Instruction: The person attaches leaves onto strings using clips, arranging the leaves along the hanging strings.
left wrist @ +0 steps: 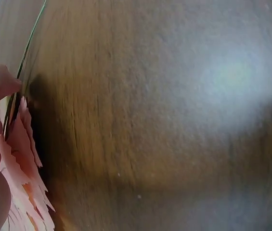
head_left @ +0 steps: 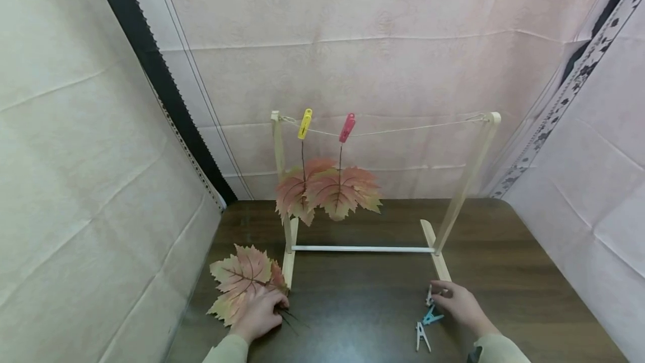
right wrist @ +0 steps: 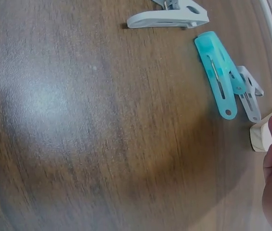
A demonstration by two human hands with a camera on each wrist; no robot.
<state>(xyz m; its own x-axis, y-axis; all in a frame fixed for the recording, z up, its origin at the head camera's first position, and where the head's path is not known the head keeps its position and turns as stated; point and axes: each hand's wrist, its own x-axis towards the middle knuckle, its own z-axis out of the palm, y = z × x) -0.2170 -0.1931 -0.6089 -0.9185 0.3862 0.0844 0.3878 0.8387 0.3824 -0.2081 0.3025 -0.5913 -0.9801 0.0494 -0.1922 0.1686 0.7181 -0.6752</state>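
At the table's left side, my left hand [head_left: 259, 313] pinches the thin dark stems of artificial maple leaves [head_left: 244, 270], pink and yellowish. Their folded pink edges [left wrist: 22, 163] hang beneath the fingers in the left wrist view. On the other side, my right hand [head_left: 458, 302] reaches in beside three clothespins, its fingers relaxed and holding nothing. Its fingertips are close to the far pale clothespin [right wrist: 249, 94], which lies against a turquoise clothespin [right wrist: 220, 77]. Nearer to me lies a white clothespin [head_left: 422, 336].
A wooden frame [head_left: 468, 184] with a string [head_left: 413, 129] and a white crossbar [head_left: 363, 249] stands on the brown table [head_left: 353, 301]. From the string, a yellow clothespin [head_left: 305, 124] and a pink clothespin [head_left: 347, 128] hold hanging leaves [head_left: 342, 192] by their stems. Pale cloth surrounds the table.
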